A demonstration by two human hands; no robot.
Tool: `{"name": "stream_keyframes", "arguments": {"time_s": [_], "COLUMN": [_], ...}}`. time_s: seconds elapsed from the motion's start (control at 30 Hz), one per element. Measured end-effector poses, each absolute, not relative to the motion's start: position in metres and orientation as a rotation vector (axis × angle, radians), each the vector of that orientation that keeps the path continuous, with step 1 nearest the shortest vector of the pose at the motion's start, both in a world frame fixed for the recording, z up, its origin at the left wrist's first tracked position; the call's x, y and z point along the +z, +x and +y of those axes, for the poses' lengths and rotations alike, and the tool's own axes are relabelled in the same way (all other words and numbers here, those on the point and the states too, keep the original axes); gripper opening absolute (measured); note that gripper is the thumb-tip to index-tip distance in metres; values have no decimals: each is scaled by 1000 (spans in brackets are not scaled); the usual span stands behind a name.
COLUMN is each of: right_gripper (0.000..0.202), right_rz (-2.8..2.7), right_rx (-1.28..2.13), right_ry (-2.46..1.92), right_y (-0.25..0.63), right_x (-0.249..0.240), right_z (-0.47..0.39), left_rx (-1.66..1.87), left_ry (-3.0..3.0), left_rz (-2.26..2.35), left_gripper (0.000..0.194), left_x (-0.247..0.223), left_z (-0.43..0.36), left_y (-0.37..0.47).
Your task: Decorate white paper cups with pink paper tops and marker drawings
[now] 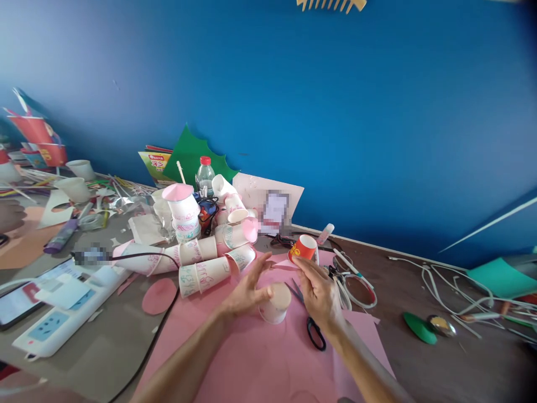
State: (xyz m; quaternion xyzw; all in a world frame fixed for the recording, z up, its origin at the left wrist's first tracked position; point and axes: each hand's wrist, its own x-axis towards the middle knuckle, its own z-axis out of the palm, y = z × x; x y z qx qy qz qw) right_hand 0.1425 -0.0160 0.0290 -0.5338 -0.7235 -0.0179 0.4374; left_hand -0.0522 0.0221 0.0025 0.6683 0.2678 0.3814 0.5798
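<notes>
A white paper cup (pixel 276 305) stands upside down on a large pink paper sheet (pixel 251 358). My left hand (pixel 250 288) is just left of this cup, thumb and fingers apart, with the thumb by its upper edge. On the other side, my right hand (pixel 321 294) has its fingers stretched forward toward a red paper cup (pixel 306 247) with a yellow pattern. I cannot tell whether the fingertips touch that cup. Black-handled scissors (pixel 315 334) lie on the sheet, partly beneath my right hand. A pink paper strip (pixel 283 263) shows between the hands.
Joined decorated paper cups (pixel 205 275) lie to the left, beside a stacked cup tower with a pink cone top (pixel 178 193). A power strip (pixel 54 330), a phone (pixel 25 299) and a black cable are further left. Tangled white cords (pixel 444 285) lie right. Another person's hand (pixel 10 215) shows far left.
</notes>
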Motion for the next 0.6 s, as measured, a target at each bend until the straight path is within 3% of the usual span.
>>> {"name": "stream_keyframes", "arguments": {"time_s": [0.1, 0.27, 0.47, 0.6], "right_gripper": [31, 29, 27, 25], "right_rz": [-1781, -1709, -1617, -1580], "right_rx": [-109, -205, -6, 93], "right_ry": [-1323, -1408, -1660, -1700], "right_y": [150, 152, 156, 157], "right_x": [23, 17, 0, -13], "right_z": [-29, -37, -23, -9], "left_rx": [618, 438, 355, 361], "left_ry": [1658, 1794, 1889, 1916], "left_rz": [544, 724, 766, 762], "left_gripper": [115, 114, 62, 62], "left_x": [3, 12, 18, 20], "left_z": [27, 26, 21, 22], "left_y": [-61, -63, -58, -57]}}
